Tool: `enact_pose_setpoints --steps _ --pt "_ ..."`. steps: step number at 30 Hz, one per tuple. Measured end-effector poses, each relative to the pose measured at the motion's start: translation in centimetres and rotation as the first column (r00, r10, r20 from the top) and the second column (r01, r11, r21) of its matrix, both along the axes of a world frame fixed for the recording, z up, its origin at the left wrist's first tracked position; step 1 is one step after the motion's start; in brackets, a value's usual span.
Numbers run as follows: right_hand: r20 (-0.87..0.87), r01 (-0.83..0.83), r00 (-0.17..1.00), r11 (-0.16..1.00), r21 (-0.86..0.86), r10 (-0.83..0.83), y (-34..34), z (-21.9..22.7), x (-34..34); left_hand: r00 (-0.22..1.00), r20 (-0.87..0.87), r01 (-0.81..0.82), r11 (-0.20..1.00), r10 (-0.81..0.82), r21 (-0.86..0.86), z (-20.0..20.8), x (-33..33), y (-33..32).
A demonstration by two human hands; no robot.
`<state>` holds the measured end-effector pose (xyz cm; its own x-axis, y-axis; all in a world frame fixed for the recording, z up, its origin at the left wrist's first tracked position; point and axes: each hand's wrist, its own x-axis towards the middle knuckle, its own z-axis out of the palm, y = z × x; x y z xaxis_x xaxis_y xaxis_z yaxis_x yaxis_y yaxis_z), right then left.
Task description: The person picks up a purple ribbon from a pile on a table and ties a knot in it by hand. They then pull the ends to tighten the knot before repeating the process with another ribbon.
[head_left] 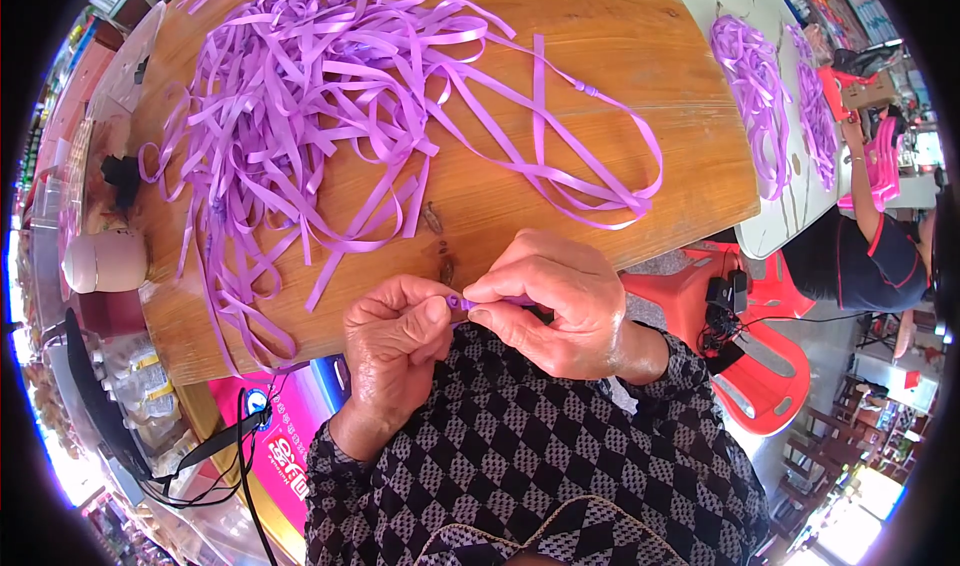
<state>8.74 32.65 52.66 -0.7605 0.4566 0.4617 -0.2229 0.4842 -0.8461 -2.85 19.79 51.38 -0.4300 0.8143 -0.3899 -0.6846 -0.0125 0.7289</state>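
Observation:
Both my hands meet just off the near edge of the wooden table (660, 96), in front of my patterned top. My left hand (392, 338) is closed, pinching one end of a small purple ribbon piece (459, 303) between thumb and forefinger. My right hand (556, 304) pinches the same piece from the other side, and its fingers hide most of it. A large tangled heap of purple ribbons (300, 96) covers the left and middle of the table. One ribbon loop (655, 156) reaches out to the right, with a small purple fitting (586, 89) on it.
More purple ribbons (750, 96) lie on a white marbled table (800, 186) at the right. Red plastic stools (760, 376) stand beside me. Another person (850, 256) in dark clothes sits at far right. Black cables (245, 456) and a pink printed box (280, 446) are at lower left.

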Motion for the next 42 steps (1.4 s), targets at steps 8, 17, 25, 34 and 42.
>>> enact_pose_setpoints --steps 8,17,25,34,42 --pt "-0.015 -0.016 1.0 0.997 0.069 0.017 0.3 -0.4 -0.1 0.995 -0.093 -0.023 0.999 0.021 -0.029 -0.1 0.2 -0.1" --pt "0.019 -0.041 0.999 0.995 0.088 0.04 0.5 -0.5 -0.1 0.992 -0.129 0.0 0.997 -0.01 -0.082 0.3 0.2 -0.1" --pt "0.085 -0.077 0.995 0.94 0.334 0.051 0.6 0.0 0.0 0.933 -0.352 0.022 0.988 -0.076 -0.153 1.0 0.6 -0.3" --pt "0.036 -0.042 0.999 0.87 0.492 0.028 0.7 -0.5 0.1 0.947 -0.315 0.027 0.991 -0.068 -0.134 0.9 0.6 -0.2" --pt "0.013 -0.02 1.0 0.79 0.613 0.016 0.4 -0.8 0.1 0.93 -0.358 0.039 0.992 -0.081 -0.123 0.8 0.8 -0.7"
